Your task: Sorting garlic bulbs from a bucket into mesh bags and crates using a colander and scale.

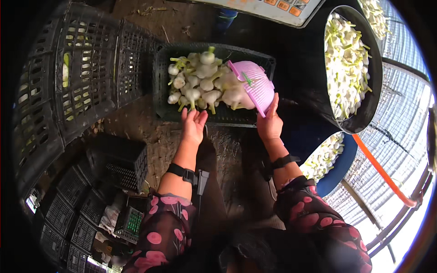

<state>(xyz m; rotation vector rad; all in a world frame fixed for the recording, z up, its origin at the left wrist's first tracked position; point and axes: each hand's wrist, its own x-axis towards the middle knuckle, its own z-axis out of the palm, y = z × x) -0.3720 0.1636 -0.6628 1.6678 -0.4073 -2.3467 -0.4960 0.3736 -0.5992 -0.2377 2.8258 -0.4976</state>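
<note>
My right hand [270,122] grips the rim of a pink plastic strainer basket [258,83]. The basket is tipped on its side, its mouth facing left, and blurred garlic bulbs are at its opening. White garlic bulbs [193,82] with short green stems lie heaped in a dark plastic crate [214,122] below it. At the crate's near edge my left hand [194,126] is palm up with fingers apart, close beside the heap and holding nothing. A scrap of green stem sticks to the basket's outside.
Tall black slatted crates [88,73] stand at the left, some with garlic inside. At the right are a large black tub [374,73] and a blue tub [339,175], both holding garlic. A scale with orange keys [277,5] sits at the top. More crates [68,204] are stacked lower left.
</note>
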